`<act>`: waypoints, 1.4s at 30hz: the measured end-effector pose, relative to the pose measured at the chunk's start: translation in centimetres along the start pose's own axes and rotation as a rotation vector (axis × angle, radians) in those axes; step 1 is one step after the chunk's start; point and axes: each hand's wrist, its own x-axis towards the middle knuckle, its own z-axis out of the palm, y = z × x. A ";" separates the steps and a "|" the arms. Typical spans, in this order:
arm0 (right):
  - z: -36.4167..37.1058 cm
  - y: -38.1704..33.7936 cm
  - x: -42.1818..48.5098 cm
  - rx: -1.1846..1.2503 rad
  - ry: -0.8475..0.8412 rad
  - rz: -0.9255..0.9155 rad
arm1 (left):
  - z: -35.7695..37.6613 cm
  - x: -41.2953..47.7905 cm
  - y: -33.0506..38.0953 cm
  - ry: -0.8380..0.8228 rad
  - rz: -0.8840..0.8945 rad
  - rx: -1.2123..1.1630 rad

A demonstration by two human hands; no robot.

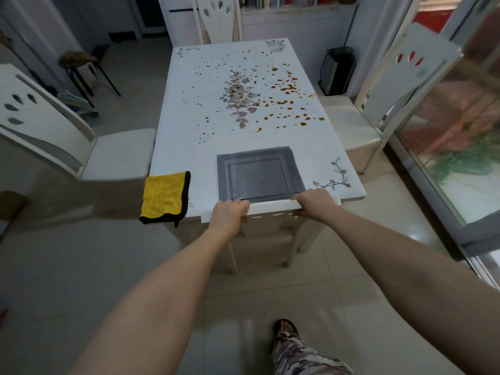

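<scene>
**Legible markings: none**

No text, label, brand, number or sign can be read. The white rectangular bench [200, 147] bears only printed flower and leaf motifs. The bottles on the far white shelf [297, 6] are too blurred to read.

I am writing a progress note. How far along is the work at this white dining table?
Looks done: the grey woven placemats lie stacked at the near end of the white floral table. In hand: the left hand and right hand grip the white chair by its top rail. Left: orange-brown spots dot the far half, unwiped; the yellow black-edged cloth hangs untouched over the near corner.
</scene>
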 end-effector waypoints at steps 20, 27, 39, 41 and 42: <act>-6.2 1.4 2.2 0.215 -0.619 -0.036 | -5.8 2.2 0.9 -0.566 -0.281 -0.397; -17.6 -0.1 6.0 0.351 -0.331 -0.118 | -16.2 3.6 -2.7 -0.350 -0.372 -0.580; -32.3 -12.3 8.7 0.657 0.162 -0.486 | -31.4 -2.0 -8.2 0.369 -0.500 -0.458; -34.0 -14.6 8.8 0.659 0.169 -0.544 | -32.9 -4.1 -9.7 0.406 -0.542 -0.421; -34.6 -15.8 8.9 0.661 0.175 -0.564 | -33.4 -5.2 -10.5 0.428 -0.566 -0.410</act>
